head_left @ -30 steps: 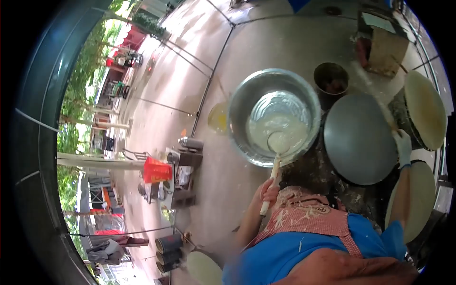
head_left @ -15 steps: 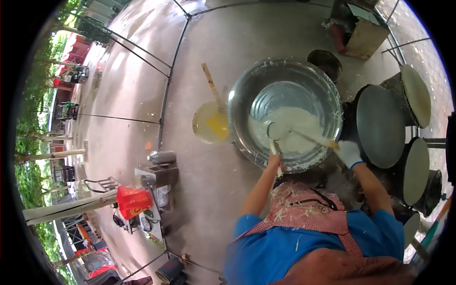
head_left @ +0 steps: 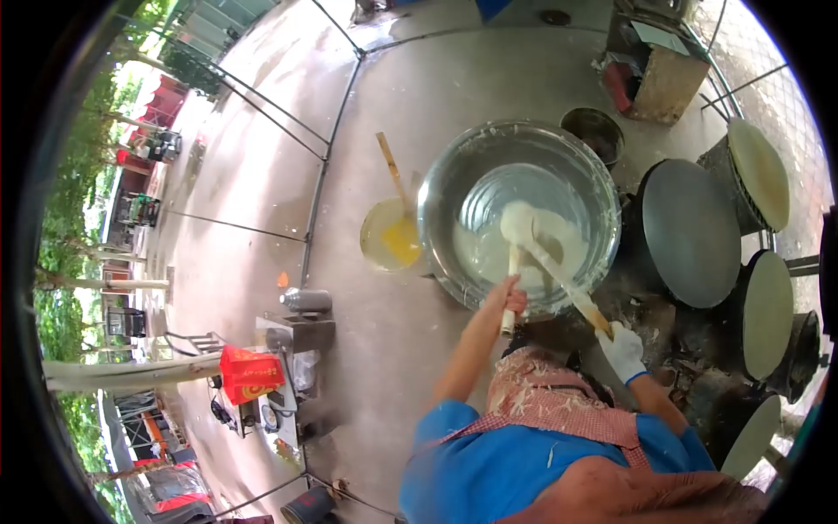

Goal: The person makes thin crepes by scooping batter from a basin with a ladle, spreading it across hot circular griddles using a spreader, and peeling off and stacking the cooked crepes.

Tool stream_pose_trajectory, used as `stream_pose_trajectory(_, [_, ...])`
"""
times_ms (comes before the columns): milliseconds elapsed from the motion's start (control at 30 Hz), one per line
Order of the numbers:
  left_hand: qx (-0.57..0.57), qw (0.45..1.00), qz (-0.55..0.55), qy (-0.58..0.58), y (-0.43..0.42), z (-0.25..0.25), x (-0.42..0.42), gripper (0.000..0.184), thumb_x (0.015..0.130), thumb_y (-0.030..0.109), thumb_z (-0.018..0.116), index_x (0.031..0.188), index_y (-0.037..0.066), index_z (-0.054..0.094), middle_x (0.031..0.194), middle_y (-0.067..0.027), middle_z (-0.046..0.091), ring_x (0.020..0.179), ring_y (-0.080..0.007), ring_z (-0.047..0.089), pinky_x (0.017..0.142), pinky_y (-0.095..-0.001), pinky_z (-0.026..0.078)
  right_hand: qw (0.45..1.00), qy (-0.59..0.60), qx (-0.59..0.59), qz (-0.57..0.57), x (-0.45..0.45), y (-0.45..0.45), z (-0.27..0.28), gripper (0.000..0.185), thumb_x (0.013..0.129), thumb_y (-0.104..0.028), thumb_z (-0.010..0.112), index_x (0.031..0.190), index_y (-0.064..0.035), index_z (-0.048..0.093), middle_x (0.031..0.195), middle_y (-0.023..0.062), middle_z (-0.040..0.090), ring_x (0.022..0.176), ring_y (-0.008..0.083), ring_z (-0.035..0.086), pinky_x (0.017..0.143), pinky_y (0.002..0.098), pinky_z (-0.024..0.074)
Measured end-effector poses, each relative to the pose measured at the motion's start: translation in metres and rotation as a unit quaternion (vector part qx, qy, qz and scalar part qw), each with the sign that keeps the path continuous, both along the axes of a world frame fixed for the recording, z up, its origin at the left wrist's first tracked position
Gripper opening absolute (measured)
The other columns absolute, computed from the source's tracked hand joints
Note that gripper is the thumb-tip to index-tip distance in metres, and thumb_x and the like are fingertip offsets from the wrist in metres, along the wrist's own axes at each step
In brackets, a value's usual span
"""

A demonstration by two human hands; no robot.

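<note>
A big metal basin [head_left: 441, 188] holds pale, runny batter [head_left: 572, 249]. My bare left hand [head_left: 504, 299] is closed around the handle of a ladle [head_left: 512, 262]. The ladle's bowl, coated or filled with white batter, is over the middle of the basin. In its white glove, my right hand [head_left: 621, 351] grips the wooden end of a batter-covered stick [head_left: 563, 279]. This stick slants across the basin's near rim, its far end close beside the ladle's bowl; whether they touch I cannot tell.
Left of the basin stands a round container [head_left: 375, 249] with yellow contents and a wooden-handled tool [head_left: 390, 166]. Several round griddles, including a dark one [head_left: 690, 231], stand at the right. A small dark pot [head_left: 594, 135] sits behind the basin. A cardboard box [head_left: 668, 83] is farther back.
My right hand has drawn back toward my body, pulling the stick with it. The ladle's bowl has moved slightly away from me and now shows white batter.
</note>
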State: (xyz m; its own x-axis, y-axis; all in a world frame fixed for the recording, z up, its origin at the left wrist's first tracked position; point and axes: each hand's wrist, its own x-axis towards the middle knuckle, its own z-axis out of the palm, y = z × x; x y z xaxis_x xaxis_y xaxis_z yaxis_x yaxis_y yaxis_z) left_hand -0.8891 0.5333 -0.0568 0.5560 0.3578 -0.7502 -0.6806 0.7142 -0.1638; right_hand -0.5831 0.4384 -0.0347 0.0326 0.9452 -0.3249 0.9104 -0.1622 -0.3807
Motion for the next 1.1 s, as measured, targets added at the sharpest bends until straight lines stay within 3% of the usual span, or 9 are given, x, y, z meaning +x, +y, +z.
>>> stream_pose_trajectory(267, [0.363, 0.929, -0.066, -0.029, -0.039, 0.312, -0.013, 0.048, 0.094, 0.042, 0.049, 0.058, 0.015, 0.032, 0.052, 0.0028, 0.028, 0.036, -0.0051, 0.025, 0.026, -0.0187, 0.021, 0.86, 0.141, 0.482, 0.096, 0.021, 0.081, 0.124, 0.026, 0.08, -0.024, 0.068, 0.098, -0.0059, 0.063, 0.076, 0.0174, 0.063, 0.069, 0.0365, 0.061, 0.059, 0.043, 0.0475])
stream_pose_trajectory(433, [0.534, 0.693, 0.006, 0.485, -0.067, 0.433, -0.012, 0.017, 0.092, 0.029, 0.049, 0.106, 0.019, 0.046, 0.052, 0.0043, 0.027, 0.035, -0.0066, 0.026, 0.028, -0.0218, 0.02, 0.822, 0.3, 0.483, 0.035, 0.011, 0.1, 0.241, 0.028, 0.08, -0.017, 0.068, 0.101, -0.0002, 0.062, 0.089, 0.0185, 0.065, 0.08, 0.0294, 0.064, 0.071, 0.0343, 0.0492])
stream_pose_trajectory(500, [0.587, 0.662, -0.007, 0.467, -0.06, 0.412, -0.041, 0.044, 0.089, 0.017, 0.044, 0.129, 0.025, 0.03, 0.054, 0.004, 0.029, 0.035, -0.0078, 0.029, 0.029, -0.0224, 0.023, 0.804, 0.406, 0.43, 0.062, 0.004, 0.09, 0.24, 0.027, 0.08, -0.016, 0.069, 0.1, 0.0005, 0.062, 0.084, 0.011, 0.066, 0.077, 0.0219, 0.063, 0.069, 0.0318, 0.0495])
stream_pose_trajectory(567, [0.531, 0.723, 0.006, 0.443, -0.059, 0.343, -0.06, 0.017, 0.091, 0.029, 0.049, 0.106, 0.021, 0.045, 0.055, 0.0051, 0.032, 0.036, -0.0071, 0.03, 0.028, -0.0224, 0.023, 0.749, 0.631, 0.199, 0.022, -0.007, 0.093, 0.167, 0.028, 0.079, -0.016, 0.07, 0.102, -0.001, 0.063, 0.072, -0.0005, 0.059, 0.06, 0.0096, 0.055, 0.048, 0.0274, 0.0445])
stream_pose_trajectory(633, [0.421, 0.837, -0.082, 0.339, -0.065, 0.263, -0.081, 0.044, 0.094, 0.054, 0.038, 0.067, 0.018, 0.038, 0.053, 0.0065, 0.03, 0.036, -0.0074, 0.027, 0.029, -0.022, 0.025, 0.796, 0.599, 0.082, 0.012, -0.013, 0.067, 0.089, 0.03, 0.079, -0.016, 0.07, 0.105, -0.0034, 0.064, 0.066, -0.0009, 0.056, 0.055, 0.0064, 0.05, 0.042, 0.0257, 0.0378])
stream_pose_trajectory(733, [0.06, 0.992, 0.009, -0.11, -0.074, 0.225, -0.072, 0.042, 0.094, 0.033, 0.049, 0.062, 0.011, 0.033, 0.051, 0.0036, 0.031, 0.037, -0.007, 0.029, 0.029, -0.0221, 0.024, 0.91, 0.405, 0.072, -0.048, 0.008, -0.002, 0.033, 0.025, 0.073, -0.024, 0.074, 0.08, -0.0004, 0.068, 0.062, 0.0025, 0.059, 0.056, 0.0097, 0.054, 0.052, 0.029, 0.042])
stream_pose_trajectory(867, [0.115, 0.972, -0.043, -0.2, -0.075, 0.213, -0.066, 0.04, 0.097, 0.03, 0.044, 0.063, 0.01, 0.034, 0.052, 0.002, 0.032, 0.037, -0.0072, 0.029, 0.029, -0.0218, 0.025, 0.934, 0.334, 0.092, -0.085, 0.053, -0.053, 0.093, 0.023, 0.076, -0.021, 0.072, 0.084, 0.0009, 0.068, 0.068, 0.0062, 0.065, 0.059, 0.0128, 0.059, 0.055, 0.0287, 0.0452])
stream_pose_trajectory(967, [0.327, 0.938, -0.114, 0.008, -0.066, 0.196, -0.035, 0.04, 0.096, 0.033, 0.046, 0.064, 0.013, 0.036, 0.052, 0.0024, 0.032, 0.036, -0.0082, 0.026, 0.03, -0.0222, 0.025, 0.893, 0.398, 0.191, -0.084, 0.067, -0.057, 0.092, 0.019, 0.08, -0.017, 0.069, 0.089, -0.0007, 0.068, 0.078, 0.0074, 0.067, 0.069, 0.0128, 0.061, 0.063, 0.0281, 0.0485])
stream_pose_trajectory(1100, [0.264, 0.92, -0.173, -0.234, -0.046, 0.167, 0.044, 0.024, 0.096, 0.023, 0.047, 0.075, 0.012, 0.042, 0.058, 0.0024, 0.038, 0.04, -0.0076, 0.031, 0.034, -0.02, 0.031, 0.897, 0.405, -0.003, -0.176, 0.084, -0.08, 0.082, 0.035, 0.081, -0.038, 0.068, 0.1, -0.0078, 0.067, 0.079, 0.0049, 0.067, 0.066, 0.0148, 0.062, 0.058, 0.0291, 0.0478])
